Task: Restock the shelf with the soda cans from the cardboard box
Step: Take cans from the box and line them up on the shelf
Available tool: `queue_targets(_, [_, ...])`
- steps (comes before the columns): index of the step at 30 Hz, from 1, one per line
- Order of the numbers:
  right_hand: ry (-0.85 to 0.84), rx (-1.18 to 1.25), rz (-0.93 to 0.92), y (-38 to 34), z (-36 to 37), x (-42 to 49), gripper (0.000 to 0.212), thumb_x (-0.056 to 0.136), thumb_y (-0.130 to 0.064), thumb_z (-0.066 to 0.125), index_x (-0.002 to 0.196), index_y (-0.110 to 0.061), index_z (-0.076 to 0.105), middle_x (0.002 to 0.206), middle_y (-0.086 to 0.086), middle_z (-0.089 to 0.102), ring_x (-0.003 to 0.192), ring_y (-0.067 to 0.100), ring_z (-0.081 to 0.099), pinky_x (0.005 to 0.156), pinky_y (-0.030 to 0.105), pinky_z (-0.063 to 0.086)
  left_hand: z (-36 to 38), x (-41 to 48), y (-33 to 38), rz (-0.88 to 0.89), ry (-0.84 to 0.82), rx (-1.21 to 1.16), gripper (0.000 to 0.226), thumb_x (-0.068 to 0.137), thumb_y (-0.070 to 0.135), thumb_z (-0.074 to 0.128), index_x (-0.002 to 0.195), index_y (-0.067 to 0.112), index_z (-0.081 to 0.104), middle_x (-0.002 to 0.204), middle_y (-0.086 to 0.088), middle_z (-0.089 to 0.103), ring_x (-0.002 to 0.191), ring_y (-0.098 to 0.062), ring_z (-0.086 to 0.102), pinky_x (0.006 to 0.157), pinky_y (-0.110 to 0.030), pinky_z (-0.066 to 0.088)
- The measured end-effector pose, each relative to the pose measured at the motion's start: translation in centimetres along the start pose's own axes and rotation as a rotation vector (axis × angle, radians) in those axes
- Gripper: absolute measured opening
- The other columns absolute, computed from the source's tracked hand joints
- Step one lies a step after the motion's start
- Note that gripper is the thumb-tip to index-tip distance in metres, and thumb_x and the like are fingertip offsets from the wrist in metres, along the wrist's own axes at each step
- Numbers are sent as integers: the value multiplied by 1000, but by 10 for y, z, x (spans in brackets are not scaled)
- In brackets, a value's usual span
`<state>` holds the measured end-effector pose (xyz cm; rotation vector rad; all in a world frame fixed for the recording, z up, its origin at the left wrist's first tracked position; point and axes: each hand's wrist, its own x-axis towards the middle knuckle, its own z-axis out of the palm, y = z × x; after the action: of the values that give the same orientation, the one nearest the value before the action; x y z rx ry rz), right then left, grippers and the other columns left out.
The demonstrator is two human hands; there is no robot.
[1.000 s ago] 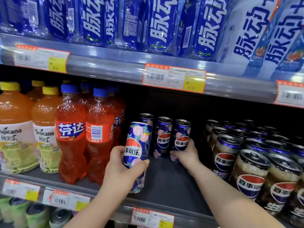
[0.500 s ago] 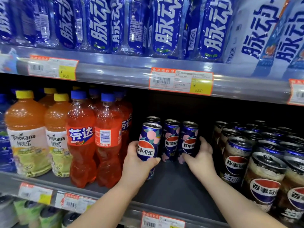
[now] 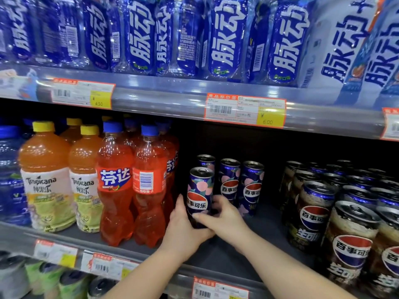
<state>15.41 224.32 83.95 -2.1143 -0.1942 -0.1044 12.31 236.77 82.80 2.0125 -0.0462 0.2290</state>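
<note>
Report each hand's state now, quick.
Left hand: grips the peach Pepsi can from its left side.
Right hand: fingers across that can's lower front; gripping or just steadying cannot be told.

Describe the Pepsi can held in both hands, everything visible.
The peach Pepsi can is slim metal, dark blue with pink peach prints, the Pepsi logo and a silver top. It is upright above the grey shelf, right of the red soda bottles. The left hand grips its lower left; the right hand lays fingers across its lower front. Its base is hidden.
</note>
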Motion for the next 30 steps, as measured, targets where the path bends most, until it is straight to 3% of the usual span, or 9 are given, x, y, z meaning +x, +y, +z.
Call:
queue_targets(7, [125,-55,-32,-6,14,16,65,65,-29,81,119,-14,47,118,3,62,108,18,58,92,31,47,-14,-18,-5,-95,-220,158,95,69,38,76,146,23,24,137,3,48,125,-12,47,96,-16,36])
queue_targets(12, [128,-61,-14,-8,16,24,60,66,-27,81,116,-16,50,113,3,64,104,19,59,91,34,49,-23,-24,-1,-90,-191,172,77,73,33,74,140,20,37,109,6,47,116,-11,52,89,-13,36])
queue_targets(16, [126,-57,3,-7,15,24,60,67,-27,80,117,-14,49,111,4,64,104,19,60,90,34,50,-25,-26,0,-102,-185,162,77,74,32,74,140,19,36,109,8,45,102,-7,47,87,-14,36])
queue_targets(21, [109,-65,-4,-7,14,25,58,69,-26,79,117,-14,49,112,4,64,104,20,60,88,32,49,-27,-26,1,-101,-169,206,80,74,36,74,141,18,35,109,7,46,102,-8,46,92,-17,39])
queue_targets(30, [77,-98,-10,-10,9,23,65,72,-29,77,126,-14,45,122,6,59,109,18,56,91,30,47,-27,-24,1,-98,-143,111,78,74,38,73,140,17,37,116,1,54,102,-9,50,86,-16,38])
